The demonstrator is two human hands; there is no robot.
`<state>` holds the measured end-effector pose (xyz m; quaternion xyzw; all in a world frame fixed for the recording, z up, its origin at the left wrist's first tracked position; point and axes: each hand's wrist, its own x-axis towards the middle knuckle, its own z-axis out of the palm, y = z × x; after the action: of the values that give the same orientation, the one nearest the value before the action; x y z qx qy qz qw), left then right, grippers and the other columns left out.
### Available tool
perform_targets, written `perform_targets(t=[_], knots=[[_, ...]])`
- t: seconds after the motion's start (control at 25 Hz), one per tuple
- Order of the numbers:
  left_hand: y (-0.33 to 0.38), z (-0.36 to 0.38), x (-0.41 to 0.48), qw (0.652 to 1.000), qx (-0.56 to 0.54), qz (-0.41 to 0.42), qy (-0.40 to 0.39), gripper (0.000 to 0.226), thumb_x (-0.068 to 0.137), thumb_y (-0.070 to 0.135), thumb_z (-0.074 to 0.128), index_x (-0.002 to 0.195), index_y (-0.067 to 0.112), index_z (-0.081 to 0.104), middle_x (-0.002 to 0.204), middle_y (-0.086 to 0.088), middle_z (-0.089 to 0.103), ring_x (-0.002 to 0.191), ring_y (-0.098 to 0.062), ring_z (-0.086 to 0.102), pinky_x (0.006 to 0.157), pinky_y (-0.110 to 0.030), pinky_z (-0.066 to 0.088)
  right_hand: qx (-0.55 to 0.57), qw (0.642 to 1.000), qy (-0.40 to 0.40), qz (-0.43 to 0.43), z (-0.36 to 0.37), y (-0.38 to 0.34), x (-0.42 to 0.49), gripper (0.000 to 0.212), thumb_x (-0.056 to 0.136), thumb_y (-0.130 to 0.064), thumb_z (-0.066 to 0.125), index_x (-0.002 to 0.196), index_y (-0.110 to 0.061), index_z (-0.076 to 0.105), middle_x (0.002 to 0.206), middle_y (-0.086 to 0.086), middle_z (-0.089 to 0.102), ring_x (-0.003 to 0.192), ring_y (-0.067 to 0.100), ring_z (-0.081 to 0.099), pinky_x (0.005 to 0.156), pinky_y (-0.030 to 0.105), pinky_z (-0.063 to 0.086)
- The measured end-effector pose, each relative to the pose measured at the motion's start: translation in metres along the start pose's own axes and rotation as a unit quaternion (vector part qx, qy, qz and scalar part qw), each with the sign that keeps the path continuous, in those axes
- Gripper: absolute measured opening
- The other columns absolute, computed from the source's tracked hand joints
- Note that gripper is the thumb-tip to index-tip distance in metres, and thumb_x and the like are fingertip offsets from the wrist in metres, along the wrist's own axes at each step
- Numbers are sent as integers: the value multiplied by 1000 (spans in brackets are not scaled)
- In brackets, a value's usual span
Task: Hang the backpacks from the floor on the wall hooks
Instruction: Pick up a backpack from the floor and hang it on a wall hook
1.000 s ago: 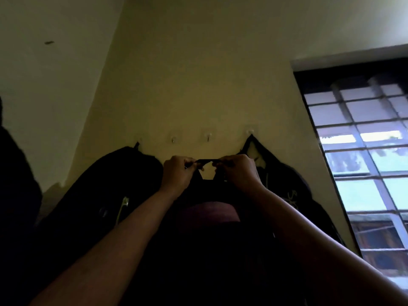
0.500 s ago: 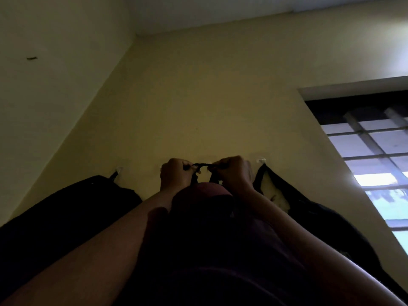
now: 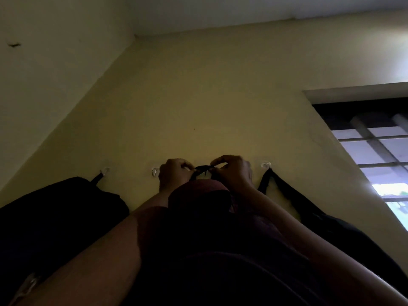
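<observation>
A dark maroon backpack [image 3: 198,228] fills the lower middle, held up against the yellow wall. My left hand [image 3: 173,174] and my right hand [image 3: 234,171] pinch the two ends of its black top loop [image 3: 202,167], stretched between them at hook height. A clear hook behind the loop is hidden by my hands. An unused clear hook [image 3: 155,172] sits just left of my left hand. A black backpack [image 3: 55,213] hangs from the far-left hook [image 3: 104,171]. Another black bag [image 3: 309,217] hangs from the right hook [image 3: 266,165].
The wall meets a side wall in a corner at the upper left, with the ceiling above. A barred window [image 3: 379,151] lies to the right of the hooks, with bright light coming through its lower panes.
My view has tilted upward, so more ceiling shows. Both hands have carried the loop up from below the hook row to hook level. The maroon backpack rose with them.
</observation>
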<state>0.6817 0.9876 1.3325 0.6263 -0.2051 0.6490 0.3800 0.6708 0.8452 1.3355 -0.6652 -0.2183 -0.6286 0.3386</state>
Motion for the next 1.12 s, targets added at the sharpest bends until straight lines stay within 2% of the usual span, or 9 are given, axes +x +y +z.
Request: perform_targets(t=[0.24, 0.36, 0.44, 0.52, 0.6, 0.68, 0.76, 1.0, 1.12], knots=[[-5, -3, -8, 999, -26, -36, -12, 24, 66, 22, 82, 78, 2, 76, 86, -15, 75, 83, -26, 70, 71, -27, 52, -33, 999, -33, 17, -2, -4, -8, 22, 79, -29, 71, 94, -13, 77, 98, 13, 75, 90, 27, 68, 63, 24, 40], [4, -10, -18, 998, -13, -44, -52, 25, 71, 22, 78, 85, 1, 75, 94, -16, 74, 94, -27, 68, 81, -27, 43, -22, 998, -39, 34, -2, -5, -19, 22, 80, -28, 71, 94, -12, 77, 97, 12, 75, 89, 26, 68, 61, 26, 43], [10, -18, -23, 993, -4, -54, -100, 29, 76, 20, 74, 97, 0, 72, 106, -15, 72, 105, -24, 64, 76, -9, 27, -17, 998, -50, 46, -6, -8, -27, 22, 82, -24, 68, 97, -11, 76, 100, 12, 75, 90, 26, 69, 66, 30, 51], [14, -26, -26, 986, -14, -69, -148, 31, 79, 18, 71, 105, 1, 70, 112, -15, 70, 105, -22, 64, 70, -4, 29, -10, 996, -65, 54, -13, -10, -35, 22, 87, -19, 61, 102, -10, 74, 104, 11, 74, 94, 25, 68, 76, 32, 54], [18, -41, -28, 978, -50, -93, -179, 31, 84, 18, 65, 110, 1, 67, 114, -16, 69, 90, -19, 66, 60, -8, 45, 22, 994, -69, 77, -28, -18, -42, 26, 92, -17, 52, 105, -8, 72, 106, 11, 74, 97, 24, 67, 84, 34, 52], [20, -52, -32, 965, -98, -120, -210, 36, 90, 25, 57, 117, 4, 63, 117, -16, 67, 91, -21, 66, 82, -25, 54, 71, 988, -67, 122, -42, -28, -52, 31, 95, -22, 47, 108, -7, 70, 108, 12, 72, 100, 26, 66, 89, 38, 50], [30, -63, -45, 962, -92, -130, -220, 39, 92, 33, 51, 120, 8, 61, 121, -13, 66, 107, -25, 63, 99, -37, 47, 107, 977, -74, 166, -61, -40, -69, 37, 97, -29, 44, 109, -5, 69, 108, 15, 71, 100, 29, 64, 87, 39, 49], [69, -98, -108, 957, -122, -211, -154, 43, 92, 43, 47, 124, 17, 58, 123, -8, 62, 111, -26, 58, 91, -32, 48, 158, 955, -103, 230, -114, -66, -126, 34, 96, -41, 40, 98, -16, 63, 69, -2, 56, 69, 15, 54, 60, 25, 41], [106, -117, -138, 950, -141, -242, -139, 42, 92, 41, 46, 125, 17, 56, 128, -10, 58, 114, -27, 56, 92, -32, 47, 199, 935, -123, 267, -147, -82, -151, 43, 94, -45, 41, 114, -13, 63, 90, 4, 63, 85, 20, 59, 67, 29, 45]])
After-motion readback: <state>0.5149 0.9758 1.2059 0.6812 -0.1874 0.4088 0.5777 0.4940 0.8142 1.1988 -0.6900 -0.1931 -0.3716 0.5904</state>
